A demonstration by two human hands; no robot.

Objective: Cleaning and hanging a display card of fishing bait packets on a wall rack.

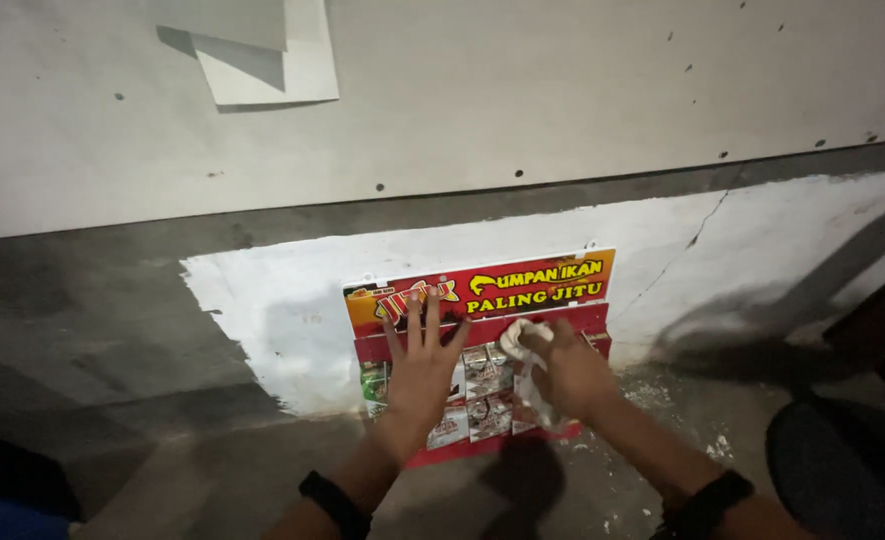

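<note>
A crumpled white cloth (526,350) is clutched in the right hand (568,375), the fingers curled tight around it; the wad bulges out at about 11 o'clock from the knuckles, and a tail of it hangs down past the palm toward 6 o'clock. The cloth is pressed against the red display card (483,350), near the card's middle, just under its yellow-and-red header strip.

The left hand (421,365) is laid flat on the same card, fingers spread wide and pointing to 12 o'clock, nothing held. It is set at 9 o'clock from the right hand, close beside it but not touching. Fingertips reach up into the header strip.

Rows of small sachets (483,390) are seen fixed to the card between and below the two hands; part of them is covered by the palms. A green sachet shows at the card's left edge.

The card is hung on a patch of white-painted wall (283,310), low, just above the grey concrete floor (213,470). A dark wristband (335,503) is worn on the left forearm, another on the right. Sheets of white paper (263,50) are stuck to the wall at 11 o'clock, well apart from the hands.
</note>
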